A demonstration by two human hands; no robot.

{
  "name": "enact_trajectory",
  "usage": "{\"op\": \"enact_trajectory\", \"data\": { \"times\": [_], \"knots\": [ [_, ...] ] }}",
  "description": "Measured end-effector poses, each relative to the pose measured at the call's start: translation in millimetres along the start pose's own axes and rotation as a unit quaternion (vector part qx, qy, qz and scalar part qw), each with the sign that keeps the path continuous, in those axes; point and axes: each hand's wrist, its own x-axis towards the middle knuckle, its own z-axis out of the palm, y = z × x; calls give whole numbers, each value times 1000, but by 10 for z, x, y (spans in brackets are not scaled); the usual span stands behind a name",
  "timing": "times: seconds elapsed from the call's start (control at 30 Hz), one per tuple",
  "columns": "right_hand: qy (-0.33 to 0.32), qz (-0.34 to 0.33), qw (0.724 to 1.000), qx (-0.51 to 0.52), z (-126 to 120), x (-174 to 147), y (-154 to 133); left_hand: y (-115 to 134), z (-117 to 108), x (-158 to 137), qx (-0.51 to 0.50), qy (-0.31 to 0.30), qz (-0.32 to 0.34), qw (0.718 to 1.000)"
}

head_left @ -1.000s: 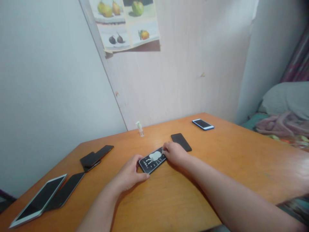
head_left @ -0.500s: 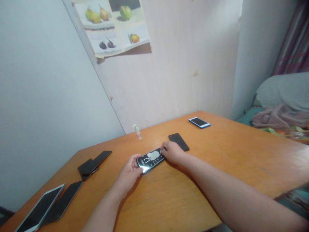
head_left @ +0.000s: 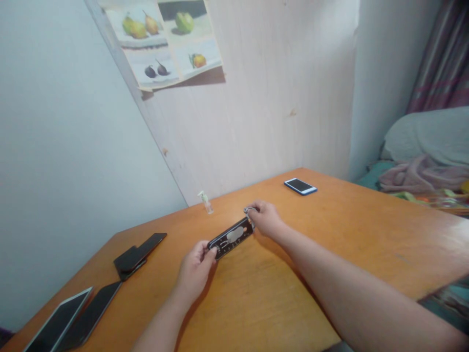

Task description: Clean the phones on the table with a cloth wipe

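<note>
A black phone case (head_left: 234,236) with a large pale figure and small white marks on its face is held tilted above the table. My left hand (head_left: 198,266) grips its near left end, thumb on the printed face. At the far right end, my right hand (head_left: 264,217) has its fingers closed on the corner, where a greyish edge shows between thumb and fingers. Whether a phone sits inside the case, I cannot tell.
On the wooden table (head_left: 293,274) a white-framed blue phone (head_left: 300,186) lies at the back right. A small pump bottle (head_left: 205,202) stands near the wall. At left are stacked dark phones (head_left: 136,254), a dark tablet-like slab (head_left: 90,318) and a white-edged tablet (head_left: 58,320).
Both hands have raised and tilted the case, so its face looks narrower. My right hand has shifted slightly up. The dark phone beside it no longer shows.
</note>
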Motion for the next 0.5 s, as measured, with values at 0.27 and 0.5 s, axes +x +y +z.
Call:
{"op": "enact_trajectory", "data": {
  "times": [0.27, 0.5],
  "knots": [
    [29, -14, 999, -11, 4, -118, -89, 38, -13, -43, 93, 1, 46, 995],
    [-47, -170, 984, 14, 295, -567, -419, 96, 30, -59, 86, -13, 56, 995]
  ]
}}
